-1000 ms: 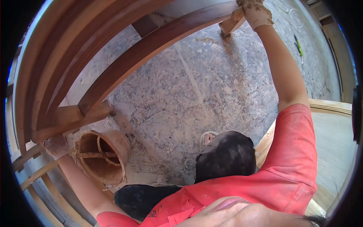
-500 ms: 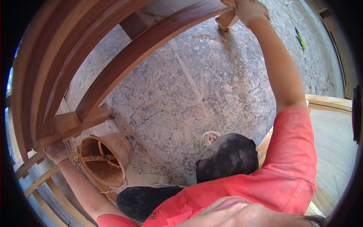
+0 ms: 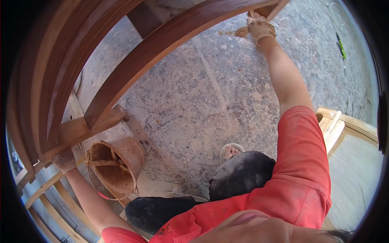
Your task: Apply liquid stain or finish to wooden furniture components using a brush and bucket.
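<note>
A large reddish-brown wooden frame (image 3: 162, 42) with long rails spans the upper left. My left hand (image 3: 65, 160), in a dusty glove, is closed around the frame's near left end; its fingertips are partly hidden by the wood. With the arm stretched far forward, my right hand (image 3: 261, 29) wears a pale glove. Its fingers curl up against the underside of the frame's far right end, where a short wooden end piece (image 3: 277, 9) sticks out. A crossbar (image 3: 103, 123) joins the rails close to my left hand.
A clay-stained bucket (image 3: 131, 158) with sticks across its mouth stands beside my left forearm. Light wooden slats (image 3: 60, 206) lie at the lower left. A pale panel (image 3: 354, 162) with wooden edging is at right. A green tool (image 3: 340, 46) lies on the stained floor (image 3: 182, 105).
My right hand has shifted from the top of the frame's far end to its underside. That end now sits farther right in view. My left hand keeps its place on the near end.
</note>
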`<state>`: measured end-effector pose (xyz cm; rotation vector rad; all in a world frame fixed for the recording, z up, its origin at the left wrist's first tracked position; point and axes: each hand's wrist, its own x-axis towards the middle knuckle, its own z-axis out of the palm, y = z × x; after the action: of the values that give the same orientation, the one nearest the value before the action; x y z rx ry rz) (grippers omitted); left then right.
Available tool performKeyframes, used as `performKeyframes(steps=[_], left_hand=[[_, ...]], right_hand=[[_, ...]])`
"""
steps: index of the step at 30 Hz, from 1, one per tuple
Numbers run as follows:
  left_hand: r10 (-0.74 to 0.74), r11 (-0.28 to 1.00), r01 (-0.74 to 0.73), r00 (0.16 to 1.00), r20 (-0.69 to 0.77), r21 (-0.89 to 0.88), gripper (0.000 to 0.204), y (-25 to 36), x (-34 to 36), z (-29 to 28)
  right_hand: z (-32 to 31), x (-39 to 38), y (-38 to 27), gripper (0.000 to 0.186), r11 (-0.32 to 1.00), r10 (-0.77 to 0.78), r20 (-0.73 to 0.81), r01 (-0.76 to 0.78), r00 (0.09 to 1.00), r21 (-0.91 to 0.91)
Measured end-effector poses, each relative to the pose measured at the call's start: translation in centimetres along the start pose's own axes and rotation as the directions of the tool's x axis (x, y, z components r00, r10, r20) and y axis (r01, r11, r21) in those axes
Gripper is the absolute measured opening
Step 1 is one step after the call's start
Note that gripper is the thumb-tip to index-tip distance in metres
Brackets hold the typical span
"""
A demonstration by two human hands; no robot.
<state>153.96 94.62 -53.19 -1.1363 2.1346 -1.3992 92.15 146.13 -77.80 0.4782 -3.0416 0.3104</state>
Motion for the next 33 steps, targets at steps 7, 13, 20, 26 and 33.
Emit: performKeyframes(steps=[7,13,20,26,33], left_hand=[[0.011,0.993,-0.013,1.0,-0.023,-0.113,0.048,-1.7,0.2,1.6],[0.064,0.997,-0.072,0.976,-0.209,-0.032,0.056,-1.8,2.3,6.4],[0.097,0.994,-0.082,0.97,-0.222,0.075,0.056,0.1,1.7,3.7],[0.087,0.984,-0.065,0.988,-0.127,0.164,0.052,-0.6,-0.1,-0.7],[0.002,0.851,-0.155,0.956,-0.294,-0.501,0.032,2.1,-3.6,-6.8]], right_hand=[[-0.7,-2.2,-0.9,0.045,0.989,0.135,0.213,-0.146,0.968,0.035],[2.4,-0.2,1.6,0.046,1.0,-0.001,0.064,0.003,0.998,-0.018],[3.7,-1.3,0.2,0.043,0.997,-0.052,0.163,0.06,0.985,-0.048],[-3.7,-14.5,-6.9,0.04,0.988,-0.131,0.33,0.152,0.935,-0.037],[-4.9,-21.8,-13.5,0.042,0.895,-0.445,0.442,0.368,0.779,0.254]])
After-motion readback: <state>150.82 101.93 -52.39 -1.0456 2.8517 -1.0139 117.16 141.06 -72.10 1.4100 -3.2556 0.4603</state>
